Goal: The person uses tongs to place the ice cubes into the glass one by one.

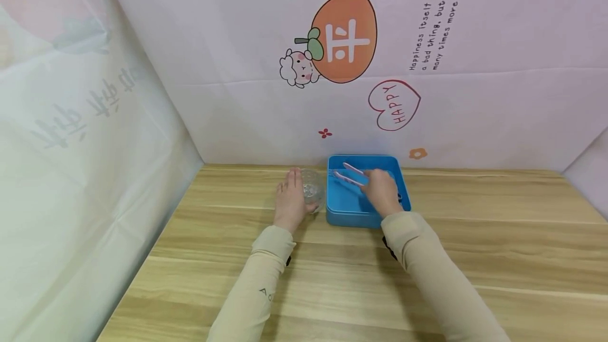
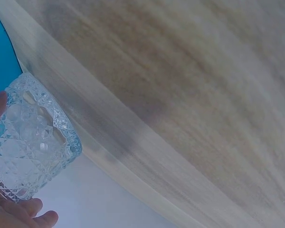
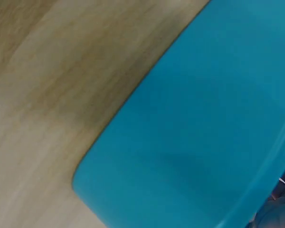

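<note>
A cut-glass bowl (image 1: 313, 192) stands on the wooden table, just left of a blue box (image 1: 353, 219). My left hand (image 1: 291, 199) holds the bowl from its left side, with the fingers along the far side and the thumb at the near side. Through the faceted wall in the left wrist view, the glass (image 2: 35, 147) shows pale round shapes inside. My right hand (image 1: 382, 192) grips pink tongs (image 1: 350, 180) over the open box. The tongs' two arms stand spread apart, tips pointing left. In the right wrist view the box's wall (image 3: 180, 123) hides most of that hand.
A small dark thing (image 1: 400, 198) shows inside the box by its right wall. Behind the table (image 1: 475, 236) hangs a white printed cloth (image 1: 237, 30), close to the box's back edge. Another white cloth (image 1: 95, 173) closes off the left side.
</note>
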The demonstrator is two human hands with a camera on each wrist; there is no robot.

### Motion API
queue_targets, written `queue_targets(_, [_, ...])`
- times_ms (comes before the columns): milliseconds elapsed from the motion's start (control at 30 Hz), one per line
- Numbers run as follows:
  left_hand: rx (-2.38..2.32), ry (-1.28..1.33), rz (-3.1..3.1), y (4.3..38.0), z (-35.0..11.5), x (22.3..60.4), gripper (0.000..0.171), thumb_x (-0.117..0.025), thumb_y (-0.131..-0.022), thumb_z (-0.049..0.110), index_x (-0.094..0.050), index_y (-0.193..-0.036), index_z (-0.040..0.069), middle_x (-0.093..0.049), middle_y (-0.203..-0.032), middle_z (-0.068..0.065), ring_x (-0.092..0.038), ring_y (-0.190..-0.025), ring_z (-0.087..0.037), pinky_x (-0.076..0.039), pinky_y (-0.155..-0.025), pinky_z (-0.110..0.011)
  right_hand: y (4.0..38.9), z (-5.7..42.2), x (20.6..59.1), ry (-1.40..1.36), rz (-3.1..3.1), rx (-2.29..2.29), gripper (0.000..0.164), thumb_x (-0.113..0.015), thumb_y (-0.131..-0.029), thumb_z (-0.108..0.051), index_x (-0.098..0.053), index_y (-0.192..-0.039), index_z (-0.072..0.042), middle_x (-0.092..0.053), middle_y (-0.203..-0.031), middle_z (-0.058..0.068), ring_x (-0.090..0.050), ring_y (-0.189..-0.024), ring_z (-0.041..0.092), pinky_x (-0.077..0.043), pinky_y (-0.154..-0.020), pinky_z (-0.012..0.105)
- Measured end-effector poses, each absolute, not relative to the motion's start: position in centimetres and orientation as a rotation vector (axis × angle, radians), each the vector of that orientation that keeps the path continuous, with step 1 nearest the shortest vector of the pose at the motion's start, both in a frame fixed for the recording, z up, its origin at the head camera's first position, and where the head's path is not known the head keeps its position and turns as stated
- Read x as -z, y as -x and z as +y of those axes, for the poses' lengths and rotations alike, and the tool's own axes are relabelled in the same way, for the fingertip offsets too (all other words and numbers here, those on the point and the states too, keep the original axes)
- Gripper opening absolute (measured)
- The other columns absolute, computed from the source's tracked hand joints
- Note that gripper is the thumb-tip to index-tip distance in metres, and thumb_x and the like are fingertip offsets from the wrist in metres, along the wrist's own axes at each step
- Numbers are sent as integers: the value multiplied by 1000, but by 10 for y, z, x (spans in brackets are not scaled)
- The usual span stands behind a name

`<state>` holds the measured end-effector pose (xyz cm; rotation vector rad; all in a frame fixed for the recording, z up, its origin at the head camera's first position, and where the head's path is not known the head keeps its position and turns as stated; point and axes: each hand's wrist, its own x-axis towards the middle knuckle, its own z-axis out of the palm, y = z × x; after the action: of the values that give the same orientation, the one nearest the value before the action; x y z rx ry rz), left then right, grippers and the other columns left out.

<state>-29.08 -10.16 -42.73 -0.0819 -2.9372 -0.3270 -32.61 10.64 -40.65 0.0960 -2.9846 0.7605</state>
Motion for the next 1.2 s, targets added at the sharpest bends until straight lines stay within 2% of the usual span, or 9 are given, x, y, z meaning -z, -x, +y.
queue_targets(367, [323,81,-2948,293,-101,428,107,-80,-73,43,-21,-150,-1,-31,-154,-17,-34,-141,-30,-32,-115,-45,330,100,419,-65,-3020,-758,42,-66,-89,-11,-59,-126,5,-61,-125,25,-59,-112,39,-50,-94,50])
queue_targets(567, [355,79,-2962,292,-101,427,107,-80,-74,42,-19,-150,-1,-28,-155,-17,-32,-143,-31,-29,-116,-45,330,96,419,-46,-3050,-793,42,-65,-90,-11,-57,-129,4,-59,-129,24,-56,-116,39,-48,-97,51])
queue_targets(833, [344,75,-2956,292,-101,426,107,-80,-74,42,-19,-150,-1,-29,-155,-17,-34,-142,-30,-30,-116,-45,330,93,420,-50,-3064,-813,42,-63,-91,-9,-56,-131,2,-58,-130,24,-55,-117,38,-47,-99,51])
queue_targets(1200, [365,65,-2965,291,-102,426,106,-79,-75,42,-18,-151,0,-28,-155,-17,-33,-143,-30,-29,-117,-45,328,92,421,-109,-3022,-792,35,-64,-89,-7,-63,-123,2,-64,-121,23,-62,-105,37,-53,-89,48])
